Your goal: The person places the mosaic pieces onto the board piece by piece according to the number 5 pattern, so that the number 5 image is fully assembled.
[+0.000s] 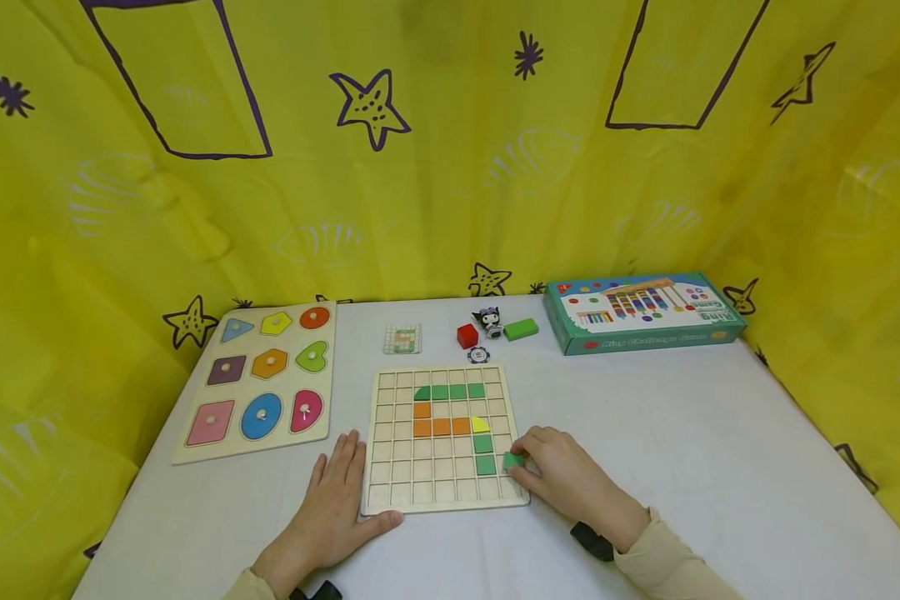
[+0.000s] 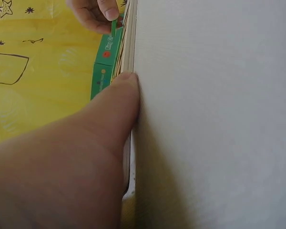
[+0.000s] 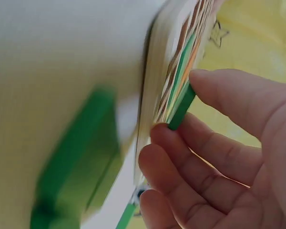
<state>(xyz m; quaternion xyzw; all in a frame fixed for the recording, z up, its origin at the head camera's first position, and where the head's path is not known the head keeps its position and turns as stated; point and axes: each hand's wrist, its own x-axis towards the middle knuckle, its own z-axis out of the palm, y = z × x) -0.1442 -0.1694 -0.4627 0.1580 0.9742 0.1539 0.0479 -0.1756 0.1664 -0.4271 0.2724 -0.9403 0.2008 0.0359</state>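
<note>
In the head view a wooden grid board [image 1: 390, 472] lies flat on the table. Green, orange and yellow tiles sit in some of its squares. My left hand [image 1: 328, 510] rests at the board's lower left corner, fingers straight along the left side and the thumb [image 2: 126, 90] against the near edge. At the right edge my right hand [image 1: 570, 475] pinches a green square tile [image 3: 183, 106] between thumb and fingertips, tilted close over the board. Two green tiles [image 1: 484, 465] lie in the column just left of it, below a yellow rounded tile [image 1: 480, 424].
A shape puzzle board [image 1: 247, 369] lies at the left. Behind the grid are a small pattern card [image 1: 402, 339], a red cube [image 1: 467, 336], a figurine [image 1: 489, 322], a green block [image 1: 521, 329] and a round chip [image 1: 478, 355]. A green game box [image 1: 645, 312] stands back right.
</note>
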